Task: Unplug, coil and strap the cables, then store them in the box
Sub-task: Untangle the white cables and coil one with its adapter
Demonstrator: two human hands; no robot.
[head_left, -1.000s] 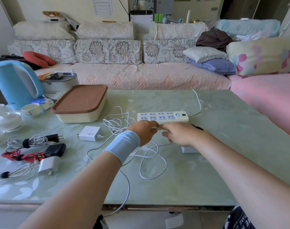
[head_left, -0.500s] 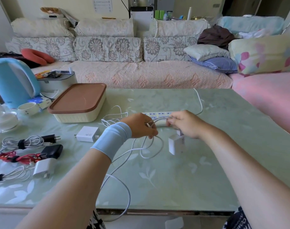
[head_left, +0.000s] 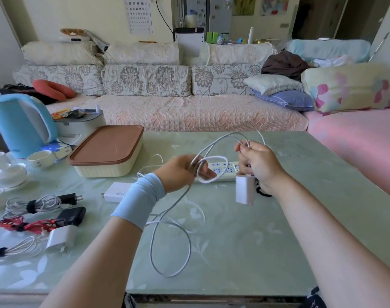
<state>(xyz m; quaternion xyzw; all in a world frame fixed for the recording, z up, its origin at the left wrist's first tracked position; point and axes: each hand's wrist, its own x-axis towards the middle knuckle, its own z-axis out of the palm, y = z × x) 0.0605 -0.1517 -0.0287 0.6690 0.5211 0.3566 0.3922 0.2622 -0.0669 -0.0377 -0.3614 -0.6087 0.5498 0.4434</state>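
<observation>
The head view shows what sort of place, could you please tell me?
Most likely a home living room: a long floral sofa with loose pillows stands behind a table, which holds a blue electric kettle and a teacup.

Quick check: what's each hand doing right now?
Left hand: closed, holding a loop of the white cable.
Right hand: closed, pinching the same cable; the white charger hangs beside it.
</observation>
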